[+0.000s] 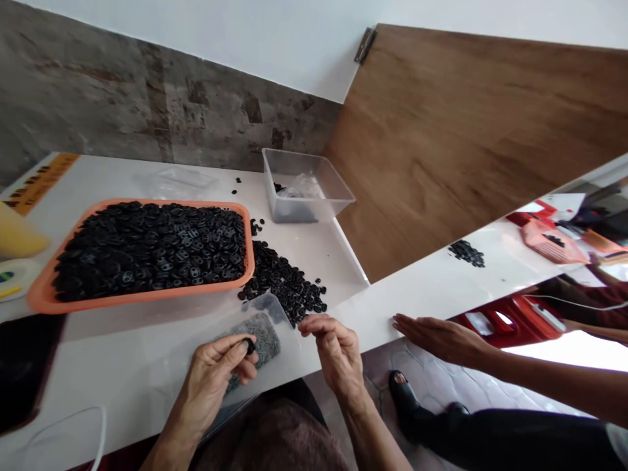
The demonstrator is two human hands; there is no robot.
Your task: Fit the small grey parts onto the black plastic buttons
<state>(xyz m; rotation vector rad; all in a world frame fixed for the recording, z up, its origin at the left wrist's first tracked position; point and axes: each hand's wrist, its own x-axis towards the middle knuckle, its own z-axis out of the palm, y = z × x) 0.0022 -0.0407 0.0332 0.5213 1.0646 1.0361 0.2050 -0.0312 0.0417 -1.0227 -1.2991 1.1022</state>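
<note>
A small black plastic piece [250, 345] is pinched between the thumb and fingers of my left hand [216, 366]. That hand hovers over a clear plastic container [269, 304] of tiny grey metal bits [267, 340], too fine to name. To its right, my right hand [339, 353] is raised with its thumb pressed to bent fingers; whatever it may hold is hidden. Beyond both hands lies a loose pile of black oval pieces [289, 281], spilled on the white table [343, 320]. An orange basket [147, 302] heaped with similar two-holed black pieces [157, 245] stands at the left.
A clear bin [309, 206] with a plastic bag stands at the back, beside a brown wooden panel [471, 144]. A dark flat device [29, 366] and white cable [102, 432] lie left. Another person's hand [441, 337] reaches the table edge at right, near a small black pile [467, 253].
</note>
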